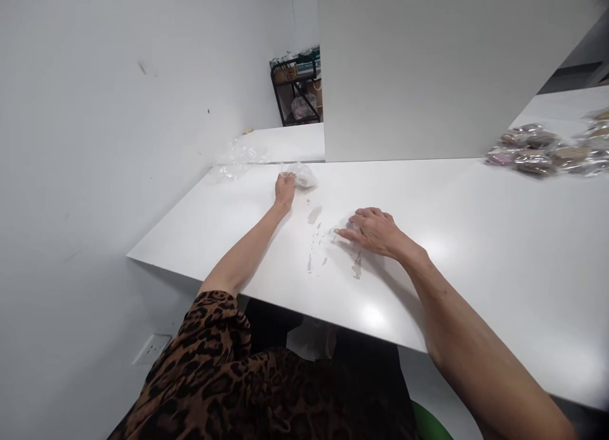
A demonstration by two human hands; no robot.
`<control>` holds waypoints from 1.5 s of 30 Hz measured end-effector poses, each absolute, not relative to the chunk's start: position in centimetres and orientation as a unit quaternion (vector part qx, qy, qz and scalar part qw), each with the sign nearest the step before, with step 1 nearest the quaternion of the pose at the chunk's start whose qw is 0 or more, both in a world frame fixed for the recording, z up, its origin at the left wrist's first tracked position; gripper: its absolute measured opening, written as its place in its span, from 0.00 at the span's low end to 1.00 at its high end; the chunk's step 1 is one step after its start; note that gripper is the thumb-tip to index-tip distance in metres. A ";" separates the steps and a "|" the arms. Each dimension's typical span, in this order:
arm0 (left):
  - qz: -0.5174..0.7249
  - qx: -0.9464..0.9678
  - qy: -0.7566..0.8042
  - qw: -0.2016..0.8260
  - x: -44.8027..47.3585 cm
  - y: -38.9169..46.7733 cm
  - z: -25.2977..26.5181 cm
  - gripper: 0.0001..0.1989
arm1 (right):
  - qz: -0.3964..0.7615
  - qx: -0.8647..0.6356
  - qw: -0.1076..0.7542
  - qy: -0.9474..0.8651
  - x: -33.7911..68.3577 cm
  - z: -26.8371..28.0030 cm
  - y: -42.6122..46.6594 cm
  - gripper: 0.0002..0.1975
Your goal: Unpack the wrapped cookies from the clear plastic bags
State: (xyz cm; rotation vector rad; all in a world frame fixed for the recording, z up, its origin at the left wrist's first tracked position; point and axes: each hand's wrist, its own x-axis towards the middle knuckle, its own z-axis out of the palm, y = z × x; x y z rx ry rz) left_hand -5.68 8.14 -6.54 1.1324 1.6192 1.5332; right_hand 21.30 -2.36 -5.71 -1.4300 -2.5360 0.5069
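My left hand (285, 189) is closed at the edge of a small clear plastic bag (304, 175), which has something pale in it. The bag rests on the white table (476, 237) near its back edge. Nearer to me, my right hand (373, 229) presses down on the tabletop with bent fingers and the thumb out to the left. Under its fingers a crumpled, whitish, see-through piece (351, 226) shows in part; whether it is tissue or plastic film I cannot tell. Between the hands and just in front lie wet-looking greyish marks (314, 215).
Crumpled clear plastic (238, 158) lies at the back left by the wall. A tall pale panel (413, 72) stands behind the table. At the right are several clear packets with brownish contents (537, 151). A dark shelf rack (297, 88) stands farther back.
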 end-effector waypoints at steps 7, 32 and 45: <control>0.645 0.341 0.488 0.480 -6.1 -2.8 -4.1 0.09 | 0.288 -0.435 0.336 -0.784 19.8 -6.1 -2.6 0.35; 0.639 0.301 0.471 0.529 -3.7 -7.4 -4.6 0.09 | 0.676 -0.204 0.638 -0.309 20.9 -5.3 0.5 0.11; 0.470 0.666 0.579 -0.015 -1.9 -10.2 -5.5 0.24 | 0.647 -0.219 0.638 -0.356 20.6 -5.2 -0.4 0.11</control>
